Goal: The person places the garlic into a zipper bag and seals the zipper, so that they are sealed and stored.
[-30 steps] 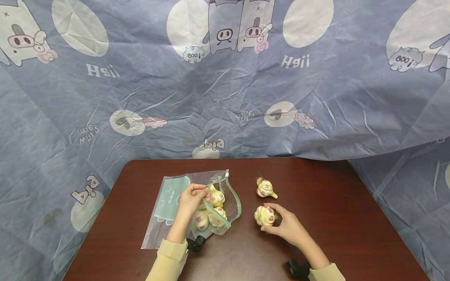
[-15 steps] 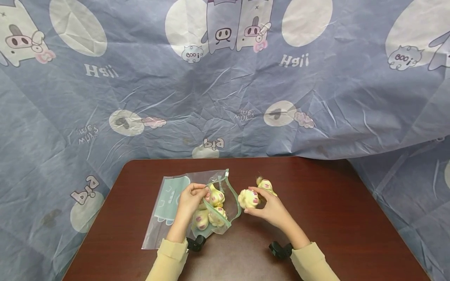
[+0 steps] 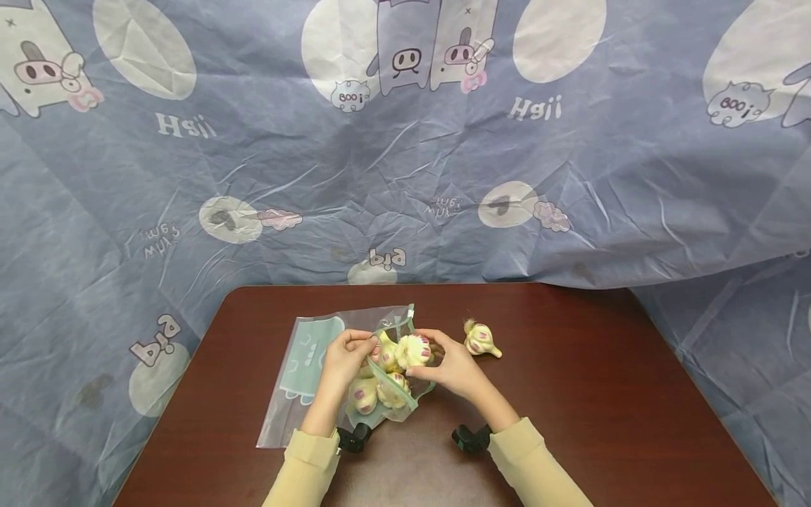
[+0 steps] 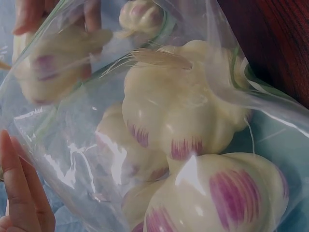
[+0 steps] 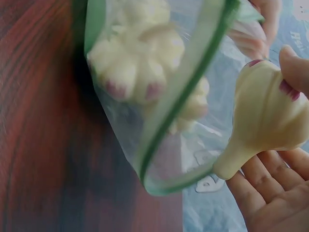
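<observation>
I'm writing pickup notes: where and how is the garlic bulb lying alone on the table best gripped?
Pinch the lone garlic bulb across its wide body, probably from the right with the right hand once freed: it lies on its side, slim stem pointing right, where the palm would be.

Held garlic [image 3: 414,351] partly hides a bagged bulb [image 3: 387,357]; sleeves [image 3: 532,454] are cropped.

Pale yellow sleeves [image 3: 535,465] with plain cuffs [image 3: 315,451], a small black camera [image 3: 355,438] at each wrist
</observation>
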{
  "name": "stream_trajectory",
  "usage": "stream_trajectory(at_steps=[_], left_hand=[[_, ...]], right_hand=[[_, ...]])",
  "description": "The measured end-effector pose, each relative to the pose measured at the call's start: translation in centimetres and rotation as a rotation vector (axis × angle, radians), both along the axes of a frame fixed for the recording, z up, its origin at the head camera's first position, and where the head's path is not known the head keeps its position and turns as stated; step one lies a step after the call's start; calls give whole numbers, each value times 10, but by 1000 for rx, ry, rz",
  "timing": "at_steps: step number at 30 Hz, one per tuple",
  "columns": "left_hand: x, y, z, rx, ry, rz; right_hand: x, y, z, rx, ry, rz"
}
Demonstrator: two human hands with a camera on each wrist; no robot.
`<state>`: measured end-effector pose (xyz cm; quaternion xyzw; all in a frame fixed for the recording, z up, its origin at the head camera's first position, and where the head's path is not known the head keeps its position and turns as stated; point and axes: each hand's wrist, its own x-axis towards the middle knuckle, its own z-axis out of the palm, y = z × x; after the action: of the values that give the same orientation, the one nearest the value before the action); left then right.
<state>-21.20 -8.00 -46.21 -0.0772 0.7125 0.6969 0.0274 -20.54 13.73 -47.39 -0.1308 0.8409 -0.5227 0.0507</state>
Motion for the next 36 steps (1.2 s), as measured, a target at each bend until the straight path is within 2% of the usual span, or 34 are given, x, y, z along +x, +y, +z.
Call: stream_trajectory(at_steps=[10,15,23,26,31,36], left_hand=[[0,3,1,1,4,13],[1,5,2,5,8,13],[2,7,2,-12,18,-5],[2,6,2,-23,14,-6],[2,6,2,-33,7,-1],[1,6,1,-13,16,9]], right_hand=[[-2,-14,-20,77,5,6],[-4,-17,-25,69,-23,12],[-10,-29,-27,76,-32,139],[-11,-32,-27,102,-30,158],[-10,-34,-27,147,0,142],[-6,-30,-22,200,51,92]])
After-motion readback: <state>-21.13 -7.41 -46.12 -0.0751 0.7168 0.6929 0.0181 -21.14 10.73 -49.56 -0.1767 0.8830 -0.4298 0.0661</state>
